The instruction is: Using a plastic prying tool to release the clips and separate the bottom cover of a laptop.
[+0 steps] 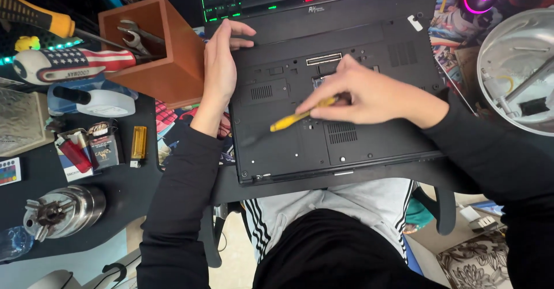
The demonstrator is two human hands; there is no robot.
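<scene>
An upturned black laptop (340, 101) lies on the dark table (86, 185), its near edge over the person's lap. The right hand (369, 93) has its grip pinched on a yellow-handled screwdriver (297, 117), held low across the laptop's underside panel. The left hand (222, 64) lies flat against the laptop's left edge, fingers extended, gripping nothing. A wooden tool box (156, 52) with spanners stands just left of that hand.

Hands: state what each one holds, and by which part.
The right hand pinches a small yellow screwdriver by its upper handle end. The left hand holds nothing; it rests flat on the upturned black laptop, at its left edge.
</scene>
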